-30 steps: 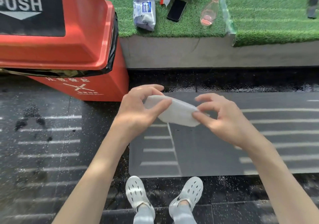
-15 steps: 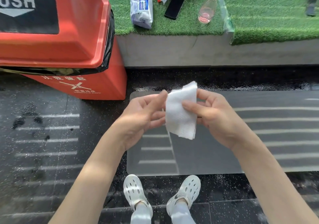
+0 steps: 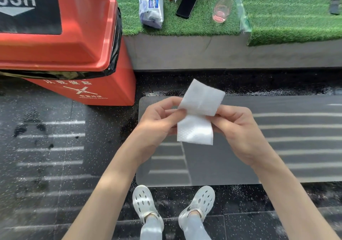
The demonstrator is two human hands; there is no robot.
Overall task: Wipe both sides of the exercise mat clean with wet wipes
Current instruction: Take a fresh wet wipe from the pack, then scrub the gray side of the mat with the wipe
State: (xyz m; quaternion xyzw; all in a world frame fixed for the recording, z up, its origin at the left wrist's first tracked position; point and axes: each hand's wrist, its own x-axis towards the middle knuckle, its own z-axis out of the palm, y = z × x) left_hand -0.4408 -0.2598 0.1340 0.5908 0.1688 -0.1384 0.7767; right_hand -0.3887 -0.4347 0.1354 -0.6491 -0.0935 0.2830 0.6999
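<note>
Mat (image 3: 231,165) lies flat on the dark speckled floor (image 3: 46,165), grey, with its left end just beyond a pair of white shoes (image 3: 146,202) at the near edge. Above that left end both hands hold a white wipe (image 3: 196,128) in the air, clear of the mat. The left hand (image 3: 157,123) pinches the wipe's left edge between thumb and curled fingers (image 3: 172,110). The right hand (image 3: 238,128) pinches the right edge the same way, its fingers (image 3: 222,112) bent in towards the cloth. The wipe is partly unfolded. Its upper flap stands up above the fingers and tilts to the right, while the lower part hangs down between the two palms. Both hands are closed on the wipe and nothing else.

A red bin (image 3: 74,36) with a black liner stands at the far left, near the mat's far left corner. Beyond the mat a grey ledge (image 3: 203,55) carries green turf (image 3: 286,14). On the turf lie a wipes pack (image 3: 151,8), a black phone (image 3: 186,6) just right of it, and a clear bottle (image 3: 222,6) on its side further right.
</note>
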